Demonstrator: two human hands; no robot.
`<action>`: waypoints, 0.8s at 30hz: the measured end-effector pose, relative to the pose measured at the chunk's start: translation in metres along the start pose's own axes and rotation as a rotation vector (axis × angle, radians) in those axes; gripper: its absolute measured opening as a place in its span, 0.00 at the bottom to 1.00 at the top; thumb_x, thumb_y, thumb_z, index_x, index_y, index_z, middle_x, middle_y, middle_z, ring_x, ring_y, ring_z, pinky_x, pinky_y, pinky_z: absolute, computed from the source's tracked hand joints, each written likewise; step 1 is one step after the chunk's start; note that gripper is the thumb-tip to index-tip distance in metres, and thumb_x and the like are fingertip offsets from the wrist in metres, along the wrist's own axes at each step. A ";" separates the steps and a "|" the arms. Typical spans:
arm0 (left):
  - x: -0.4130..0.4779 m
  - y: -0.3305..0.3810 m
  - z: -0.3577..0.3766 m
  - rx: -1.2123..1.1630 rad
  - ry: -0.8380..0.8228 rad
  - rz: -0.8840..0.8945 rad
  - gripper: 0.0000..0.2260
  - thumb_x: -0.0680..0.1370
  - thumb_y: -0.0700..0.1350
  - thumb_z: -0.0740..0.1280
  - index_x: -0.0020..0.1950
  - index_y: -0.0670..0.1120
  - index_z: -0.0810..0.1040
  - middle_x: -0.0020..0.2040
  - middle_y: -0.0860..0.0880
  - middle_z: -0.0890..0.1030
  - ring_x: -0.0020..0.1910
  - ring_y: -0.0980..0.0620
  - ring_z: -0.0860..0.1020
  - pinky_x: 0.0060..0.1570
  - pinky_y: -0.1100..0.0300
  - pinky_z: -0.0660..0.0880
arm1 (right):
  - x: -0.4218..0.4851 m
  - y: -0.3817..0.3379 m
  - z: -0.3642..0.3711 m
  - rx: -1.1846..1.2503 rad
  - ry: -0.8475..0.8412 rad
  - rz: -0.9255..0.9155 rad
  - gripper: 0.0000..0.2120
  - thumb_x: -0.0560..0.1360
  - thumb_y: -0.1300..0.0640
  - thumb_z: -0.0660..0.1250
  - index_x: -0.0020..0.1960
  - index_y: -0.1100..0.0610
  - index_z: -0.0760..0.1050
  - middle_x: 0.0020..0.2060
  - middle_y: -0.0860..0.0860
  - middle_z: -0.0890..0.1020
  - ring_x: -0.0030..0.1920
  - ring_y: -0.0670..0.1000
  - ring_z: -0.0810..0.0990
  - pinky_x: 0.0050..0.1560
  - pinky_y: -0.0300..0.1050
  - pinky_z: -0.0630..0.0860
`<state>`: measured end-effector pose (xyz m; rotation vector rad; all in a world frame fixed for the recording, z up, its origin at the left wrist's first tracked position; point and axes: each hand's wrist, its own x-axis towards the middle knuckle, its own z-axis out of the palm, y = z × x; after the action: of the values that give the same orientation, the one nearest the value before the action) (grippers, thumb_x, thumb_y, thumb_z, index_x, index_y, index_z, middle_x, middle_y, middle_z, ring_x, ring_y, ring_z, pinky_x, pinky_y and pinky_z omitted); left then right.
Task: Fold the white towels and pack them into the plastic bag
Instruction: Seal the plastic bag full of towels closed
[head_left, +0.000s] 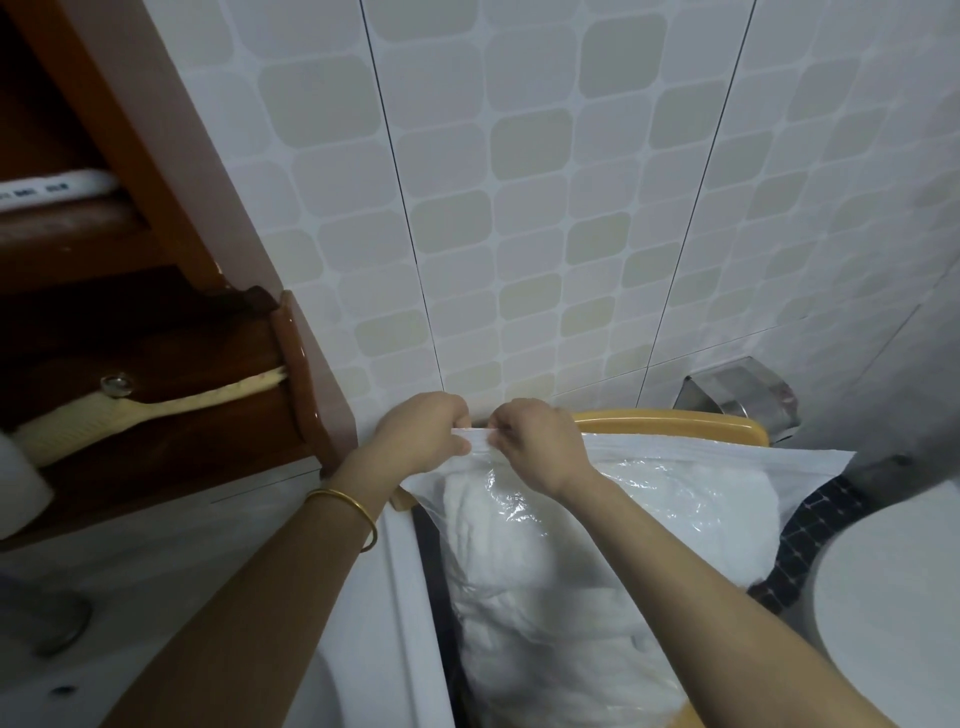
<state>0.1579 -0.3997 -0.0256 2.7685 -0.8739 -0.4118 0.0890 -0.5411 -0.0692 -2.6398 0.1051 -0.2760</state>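
The plastic bag (701, 460) lies in the middle of the scene on a yellow chair (675, 422) against the tiled wall (519, 208), with the folded white towels (519, 571) already inside it. At the far left corner of the bag's mouth, the left hand (423, 434) and the right hand (540, 447) sit just beside each other, each with curled fingers pinching the white seal strip along the top edge. A gold bangle (353, 506) circles the left wrist, a wooden cabinet (156, 338) stands to the left, and a white toilet (893, 597) sits near right below a metal paper holder (737, 395).
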 end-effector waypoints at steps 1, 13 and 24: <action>0.000 0.001 0.001 -0.003 0.006 -0.002 0.04 0.75 0.44 0.68 0.48 0.47 0.76 0.51 0.48 0.79 0.51 0.48 0.76 0.53 0.51 0.74 | -0.001 0.000 0.001 -0.007 0.012 -0.001 0.07 0.77 0.55 0.62 0.50 0.54 0.77 0.47 0.50 0.80 0.52 0.54 0.76 0.47 0.46 0.65; -0.003 0.003 0.006 -0.011 0.121 -0.014 0.04 0.75 0.45 0.68 0.41 0.50 0.74 0.42 0.52 0.76 0.43 0.49 0.75 0.42 0.57 0.70 | 0.006 -0.004 -0.003 0.104 -0.091 0.009 0.07 0.76 0.51 0.66 0.47 0.54 0.78 0.43 0.46 0.77 0.48 0.52 0.77 0.48 0.48 0.71; -0.004 -0.003 0.004 -0.087 0.087 -0.020 0.03 0.74 0.42 0.69 0.47 0.46 0.78 0.49 0.49 0.79 0.50 0.48 0.77 0.53 0.51 0.74 | 0.005 -0.006 -0.001 0.087 -0.070 0.023 0.06 0.75 0.55 0.64 0.49 0.53 0.78 0.47 0.48 0.80 0.51 0.53 0.77 0.50 0.48 0.70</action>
<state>0.1555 -0.3952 -0.0294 2.6955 -0.7899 -0.3222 0.0936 -0.5366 -0.0646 -2.5571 0.0986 -0.1762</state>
